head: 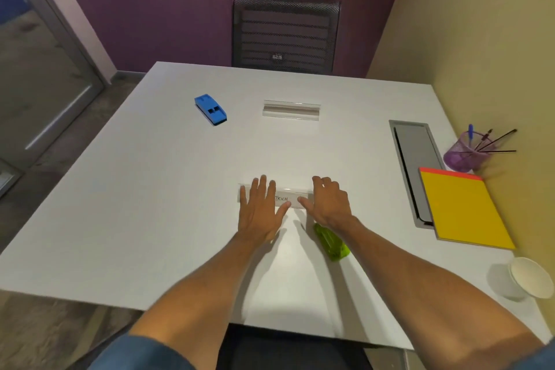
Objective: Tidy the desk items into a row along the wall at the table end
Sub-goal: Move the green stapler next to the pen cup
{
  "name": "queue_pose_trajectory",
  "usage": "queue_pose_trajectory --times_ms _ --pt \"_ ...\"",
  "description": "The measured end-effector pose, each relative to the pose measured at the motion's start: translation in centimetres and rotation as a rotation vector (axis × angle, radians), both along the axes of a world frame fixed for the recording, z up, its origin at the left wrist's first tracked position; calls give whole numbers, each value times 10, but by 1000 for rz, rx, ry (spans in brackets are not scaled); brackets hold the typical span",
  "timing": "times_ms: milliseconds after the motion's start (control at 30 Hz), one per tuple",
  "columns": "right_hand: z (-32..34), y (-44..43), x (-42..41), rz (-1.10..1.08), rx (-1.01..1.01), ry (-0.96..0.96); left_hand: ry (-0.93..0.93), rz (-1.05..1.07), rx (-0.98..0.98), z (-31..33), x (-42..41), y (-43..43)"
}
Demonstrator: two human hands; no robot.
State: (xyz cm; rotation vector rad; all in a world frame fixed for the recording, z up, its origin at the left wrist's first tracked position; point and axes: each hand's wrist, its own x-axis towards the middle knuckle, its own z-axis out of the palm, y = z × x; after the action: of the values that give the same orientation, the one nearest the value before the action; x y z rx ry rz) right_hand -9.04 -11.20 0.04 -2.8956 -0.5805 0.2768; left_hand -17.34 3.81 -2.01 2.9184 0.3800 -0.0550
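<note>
A clear acrylic name plate with handwritten letters lies on the white table, near its middle. My left hand covers the plate's left end, fingers over the top and thumb at the front edge. At the right end my right hand curls over it the same way. A green stapler lies just under my right wrist. Farther away sit a blue stapler-like tool and a second clear name plate. By the yellow right wall are a yellow notepad, a purple mesh pen cup and a white paper cup.
A grey cable hatch is set into the table, left of the notepad. A black mesh chair stands at the far edge against the purple wall. A glass door is on the left.
</note>
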Motion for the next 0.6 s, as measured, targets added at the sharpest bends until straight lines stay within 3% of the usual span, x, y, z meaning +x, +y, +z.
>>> queue_pose_trajectory --times_ms 400,600 --pt "-39 -54 -40 -27 23 189 193 -25 -52 -42 -45 -61" --pt "-56 -60 -42 -27 17 173 226 -55 -120 -57 -41 -61"
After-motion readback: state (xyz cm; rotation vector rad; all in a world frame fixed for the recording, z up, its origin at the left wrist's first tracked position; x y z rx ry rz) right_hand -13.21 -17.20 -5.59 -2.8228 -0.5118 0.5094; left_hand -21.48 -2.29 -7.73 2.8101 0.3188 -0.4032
